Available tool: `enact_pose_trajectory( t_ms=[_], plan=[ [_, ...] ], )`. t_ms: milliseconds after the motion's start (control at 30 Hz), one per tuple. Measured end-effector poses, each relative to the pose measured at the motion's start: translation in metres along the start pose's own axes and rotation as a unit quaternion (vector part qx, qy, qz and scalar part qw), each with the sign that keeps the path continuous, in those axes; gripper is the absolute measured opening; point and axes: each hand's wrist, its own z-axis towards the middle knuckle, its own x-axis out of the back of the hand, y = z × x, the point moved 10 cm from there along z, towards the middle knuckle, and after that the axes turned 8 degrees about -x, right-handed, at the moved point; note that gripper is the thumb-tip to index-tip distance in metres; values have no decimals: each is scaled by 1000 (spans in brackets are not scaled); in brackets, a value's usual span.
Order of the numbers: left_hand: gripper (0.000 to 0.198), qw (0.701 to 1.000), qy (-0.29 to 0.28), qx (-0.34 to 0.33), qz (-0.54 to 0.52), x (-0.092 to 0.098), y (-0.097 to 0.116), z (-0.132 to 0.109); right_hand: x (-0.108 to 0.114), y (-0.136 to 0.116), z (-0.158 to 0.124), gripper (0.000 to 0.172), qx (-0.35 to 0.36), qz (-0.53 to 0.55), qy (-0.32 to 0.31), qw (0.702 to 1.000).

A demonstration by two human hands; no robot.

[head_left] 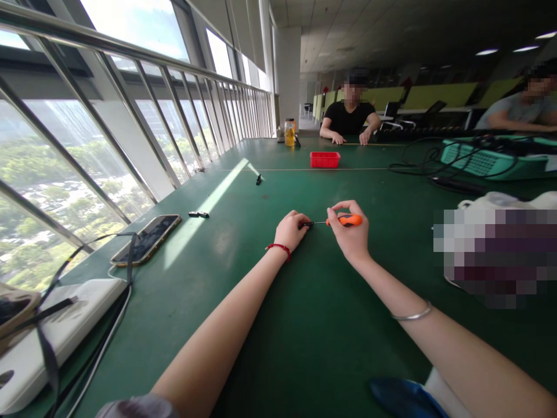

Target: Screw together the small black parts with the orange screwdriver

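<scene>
The right hand's grip (353, 233) is curled around an orange-and-black-handled screwdriver with a thin metal shaft (354, 219), its tip at a small black piece (308, 224) pinched in the left hand's grip (289, 229) over the green desk (270, 302). The piece looks light, stiff, best held by its edges; the handle, chunky and secure. A red plastic tray (325, 161) stands beyond, out of the way.

Bright daylight from the left windows (134, 23) stripes the table (322, 325) beneath a dim ceiling (374, 40).

Left fingers (301, 218) pinch small black part (308, 224); right fingers (347, 205) hold orange screwdriver (350, 220).
</scene>
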Motion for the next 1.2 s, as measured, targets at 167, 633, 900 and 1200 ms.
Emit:
enact_pose_trajectory(
  t_ms=[167,633,900,1200],
  plan=[
    [15,1000,5,-7,2,0,0,0,2,-4,-2,33,19,28,9,999],
    [15,1000,0,-1,6,0,0,0,3,-3,-2,30,23,19,16,999],
    [15,1000,0,-1,1,0,1,0,6,5,1,21,-2,-35,24,999],
    [16,1000,-3,0,-1,0,0,0,7,-1,0,48,34,31,19,999]
  ],
)
